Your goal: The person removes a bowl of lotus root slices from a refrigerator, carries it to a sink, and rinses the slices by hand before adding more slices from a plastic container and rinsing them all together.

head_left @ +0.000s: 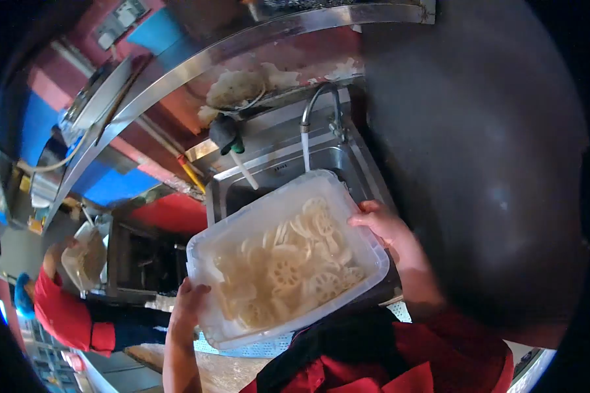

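Note:
A translucent plastic tub (210,252) is held in front of my body, over the near edge of the sink. Inside it, sliced lotus root (285,272) sits in cloudy water, piled mostly toward the near right. My left hand (191,302) is closed on the tub's left rim. On the opposite short side, my right hand (381,226) grips the rim with the thumb on top. Just beyond the tub's far edge, water runs from a curved metal faucet (320,105) into the stainless steel sink (334,157).
A white-handled tool with a dark head (228,134) leans in the sink's left side. A metal shelf edge (196,62) crosses above. A large dark panel (478,157) stands at the right. At far left, a co-worker in red (62,308) handles another tub (88,259).

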Action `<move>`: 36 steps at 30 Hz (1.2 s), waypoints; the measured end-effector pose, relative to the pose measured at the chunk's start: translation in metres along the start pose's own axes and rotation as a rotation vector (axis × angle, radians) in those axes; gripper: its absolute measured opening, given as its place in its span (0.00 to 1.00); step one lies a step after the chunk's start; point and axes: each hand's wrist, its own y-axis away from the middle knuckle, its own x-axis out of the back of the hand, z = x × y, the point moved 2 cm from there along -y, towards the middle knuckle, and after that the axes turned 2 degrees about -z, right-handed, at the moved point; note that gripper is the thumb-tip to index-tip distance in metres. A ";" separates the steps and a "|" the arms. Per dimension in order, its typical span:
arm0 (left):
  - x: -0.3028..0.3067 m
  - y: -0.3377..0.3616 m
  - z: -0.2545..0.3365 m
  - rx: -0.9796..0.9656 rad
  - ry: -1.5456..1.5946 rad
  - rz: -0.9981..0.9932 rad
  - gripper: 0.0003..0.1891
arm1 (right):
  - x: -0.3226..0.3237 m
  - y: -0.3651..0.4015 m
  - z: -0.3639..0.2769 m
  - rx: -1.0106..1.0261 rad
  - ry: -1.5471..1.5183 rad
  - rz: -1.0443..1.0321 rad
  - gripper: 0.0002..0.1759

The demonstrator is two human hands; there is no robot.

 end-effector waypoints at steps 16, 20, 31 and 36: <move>-0.026 -0.033 0.057 0.151 0.123 -0.257 0.15 | 0.027 -0.045 0.001 -0.218 -0.028 0.057 0.12; -0.016 -0.033 0.050 0.239 0.147 -0.259 0.16 | 0.025 -0.055 0.009 -0.211 0.006 0.090 0.12; -0.024 -0.025 0.067 0.192 0.187 -0.267 0.16 | 0.016 -0.072 -0.005 -0.305 -0.044 0.005 0.16; -0.022 -0.029 0.069 0.185 0.160 -0.275 0.16 | 0.023 -0.084 0.005 -0.277 -0.057 -0.050 0.16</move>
